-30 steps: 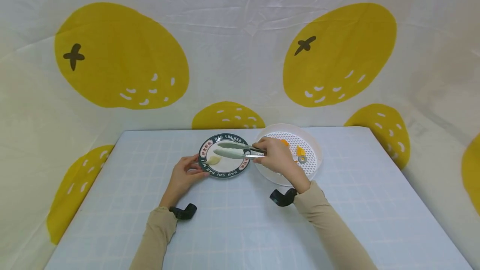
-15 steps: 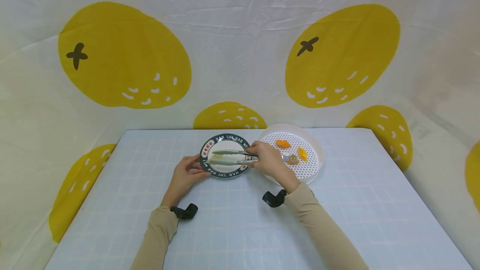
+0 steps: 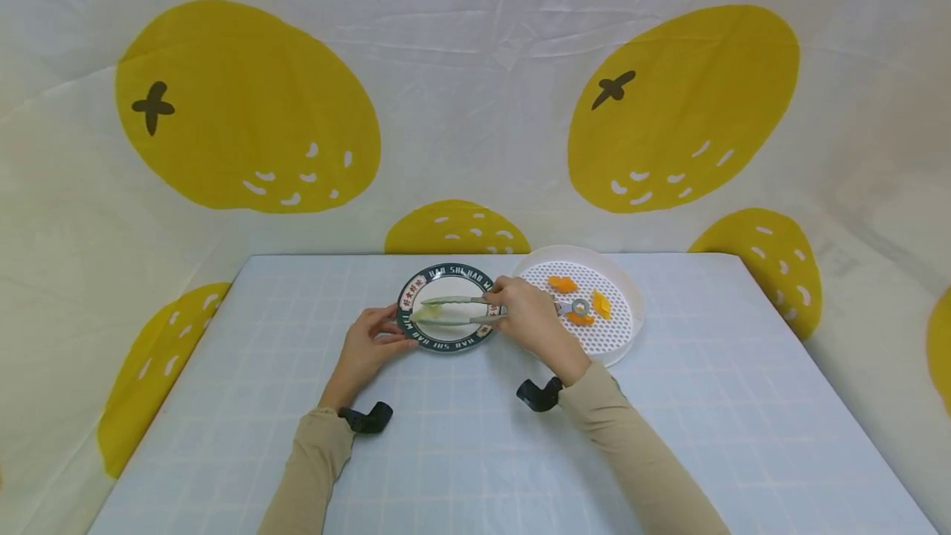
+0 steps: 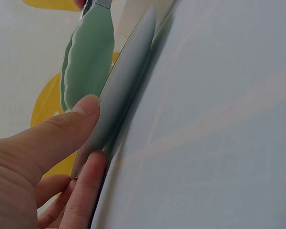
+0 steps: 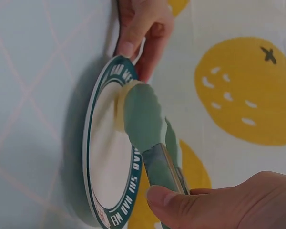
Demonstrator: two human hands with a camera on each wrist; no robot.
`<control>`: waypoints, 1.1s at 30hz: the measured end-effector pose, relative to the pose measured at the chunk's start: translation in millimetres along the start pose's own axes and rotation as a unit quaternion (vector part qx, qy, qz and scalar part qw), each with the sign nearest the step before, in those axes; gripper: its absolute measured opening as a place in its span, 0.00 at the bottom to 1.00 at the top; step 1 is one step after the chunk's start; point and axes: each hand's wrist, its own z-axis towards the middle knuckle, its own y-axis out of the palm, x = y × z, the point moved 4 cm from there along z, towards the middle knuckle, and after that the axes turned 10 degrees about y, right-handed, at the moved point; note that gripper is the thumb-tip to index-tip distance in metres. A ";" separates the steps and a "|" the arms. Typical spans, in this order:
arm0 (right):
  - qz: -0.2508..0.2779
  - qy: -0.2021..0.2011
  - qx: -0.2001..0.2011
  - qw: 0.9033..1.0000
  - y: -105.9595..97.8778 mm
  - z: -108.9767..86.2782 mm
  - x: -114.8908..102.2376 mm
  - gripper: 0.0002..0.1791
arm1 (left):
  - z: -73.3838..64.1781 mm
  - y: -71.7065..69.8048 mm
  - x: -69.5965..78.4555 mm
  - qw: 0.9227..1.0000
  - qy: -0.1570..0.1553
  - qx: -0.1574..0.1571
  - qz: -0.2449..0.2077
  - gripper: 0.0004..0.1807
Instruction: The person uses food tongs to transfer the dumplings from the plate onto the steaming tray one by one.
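Observation:
My left hand [image 3: 367, 349] pinches the left rim of a round white plate [image 3: 446, 346] with a dark green lettered border. The left wrist view shows the thumb [image 4: 69, 129] on top and fingers beneath the rim. My right hand [image 3: 529, 316] grips metal tongs [image 3: 479, 300] with pale green scalloped tips, which reach leftward over the plate. A pale yellow piece [image 5: 120, 107] lies at the plate's left side, right by the tong tips and partly hidden behind one in the right wrist view. The tongs' ring end [image 3: 580, 307] sticks out behind the right hand.
To the plate's right stands a round white perforated tray [image 3: 631, 312] holding several orange pieces [image 3: 600, 304], partly behind my right hand. A pale blue checked cloth [image 3: 461, 444] covers the table. A white sheet [image 3: 468, 122] with yellow fruit prints hangs behind.
My right hand has moved slightly left and the tong tips have come down to the pale yellow piece, uncovering more of the perforated tray. The left hand stays at the plate's rim.

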 end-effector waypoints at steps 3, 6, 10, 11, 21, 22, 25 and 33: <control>-0.007 -0.010 0.017 1.000 0.3 -0.8 -0.5 0.18 | 0.2 0.6 1.2 1.000 -0.002 -0.002 0.004 0.46; -0.002 -0.014 0.029 0.999 1.1 -2.0 0.5 0.17 | 0.0 0.4 1.5 1.000 -0.005 -0.003 0.010 0.46; 0.012 -0.021 0.044 0.999 1.0 -3.4 2.9 0.18 | -0.3 0.1 1.6 1.000 -0.008 -0.001 0.012 0.46; 0.015 -0.021 0.045 0.999 0.7 -3.7 3.5 0.18 | -0.5 0.0 1.3 1.000 -0.009 0.000 0.011 0.46; 0.021 0.012 0.035 0.999 -17.6 -10.5 10.9 0.16 | -0.9 1.4 2.9 1.000 -0.010 -0.002 0.008 0.46; 0.023 0.012 0.038 0.999 -20.4 -11.7 12.5 0.16 | -1.0 1.6 2.9 1.000 -0.010 -0.002 0.008 0.46; 0.030 0.014 0.051 0.998 -31.1 -16.7 18.5 0.16 | -1.0 1.6 2.8 1.000 -0.010 -0.001 0.016 0.46; 0.039 0.035 0.091 0.995 -64.9 -37.4 47.2 0.18 | -0.4 2.2 1.9 1.000 -0.014 0.001 0.021 0.46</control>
